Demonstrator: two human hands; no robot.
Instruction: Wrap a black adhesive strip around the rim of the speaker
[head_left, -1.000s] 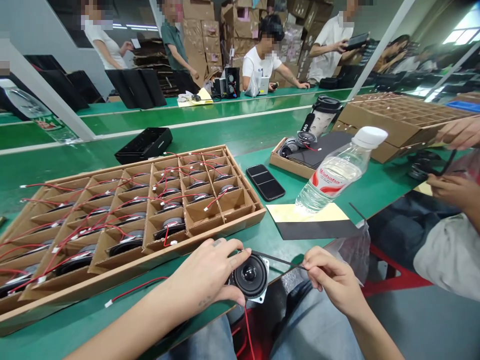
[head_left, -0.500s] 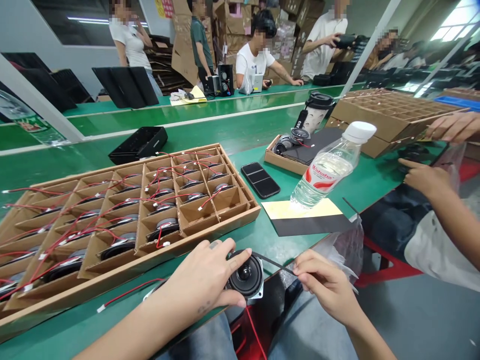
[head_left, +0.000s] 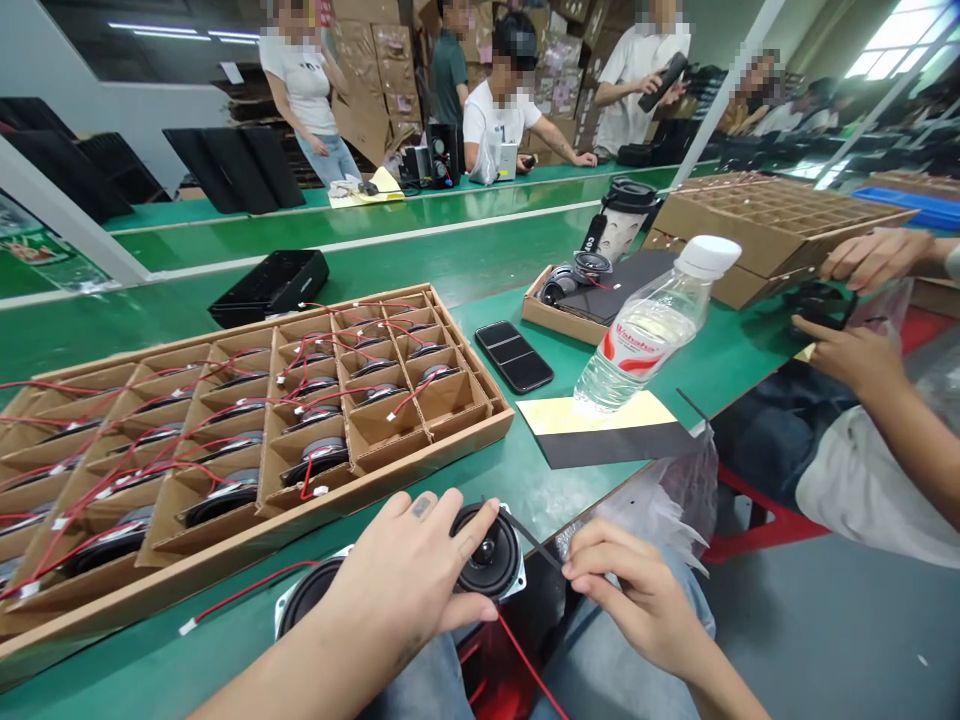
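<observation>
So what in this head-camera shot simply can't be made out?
- Second round black speaker, head view: mostly covered by the left hand.
- Thin black strip pinched by the right hand: its gripped end is hidden by the fingers.
- Long divided cardboard tray of speakers: its left end is cut off by the frame edge.
- Clear plastic water bottle: red label text too distorted to read.
- Black smartphone: dark screen, nothing legible.

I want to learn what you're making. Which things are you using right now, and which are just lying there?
In use:
left hand holding the speaker
right hand pinching the thin black strip
second speaker under the left wrist
cardboard tray of speakers

Just lying about:
phone
water bottle
black case
</observation>
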